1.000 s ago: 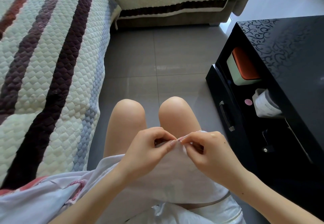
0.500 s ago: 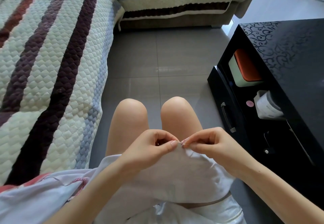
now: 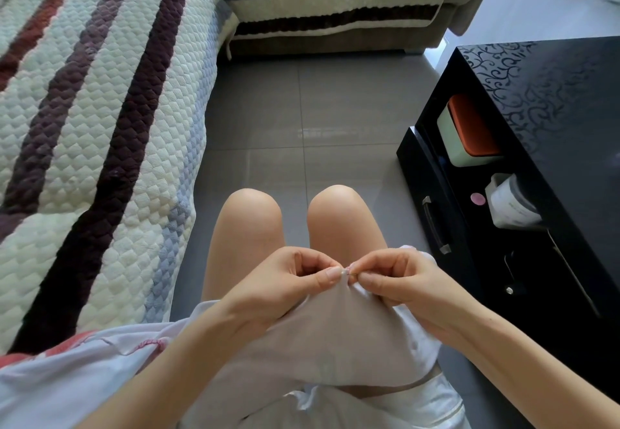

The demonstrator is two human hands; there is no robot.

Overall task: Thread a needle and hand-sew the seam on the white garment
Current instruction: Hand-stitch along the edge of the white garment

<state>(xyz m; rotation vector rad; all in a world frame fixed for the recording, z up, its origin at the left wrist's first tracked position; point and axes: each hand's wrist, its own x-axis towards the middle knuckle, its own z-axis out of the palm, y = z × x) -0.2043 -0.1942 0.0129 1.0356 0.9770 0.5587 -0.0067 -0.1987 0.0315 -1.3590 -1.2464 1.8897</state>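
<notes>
I see the left hand (image 3: 292,274) and right hand (image 3: 399,277) pinching the white garment (image 3: 322,334) over the near lap. The needle is indiscernible; a slip could prick fingertips.

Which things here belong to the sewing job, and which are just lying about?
In use: white garment; left hand and right hand, both pinching its edge; needle too small to tell.
Lying about: striped sofa cover; black table; orange-lidded box; white container.
</notes>
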